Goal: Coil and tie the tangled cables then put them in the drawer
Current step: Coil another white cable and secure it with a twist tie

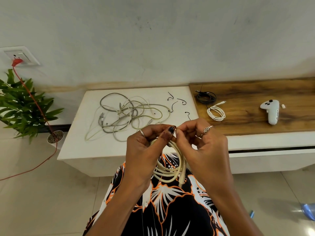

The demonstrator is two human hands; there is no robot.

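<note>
A cream cable coil (170, 169) hangs in front of my body, below both hands. My left hand (144, 149) grips the top of the coil with curled fingers. My right hand (201, 142) pinches something small at the coil's top, thumb against my left thumb; the thing itself is hidden. A tangle of grey and pale cables (126, 114) lies on the white table (81, 147). Several small black ties (181, 101) are scattered at the table's back right. A coiled black cable (205, 97) and a coiled white cable (216, 112) rest on the wooden top (255, 120).
A white controller (271, 112) lies on the wooden top at the right. A dark gap of a drawer front (272, 149) runs below it. A potted plant (25, 106) stands at the left, with a red cord (34, 97) running from a wall socket to the floor.
</note>
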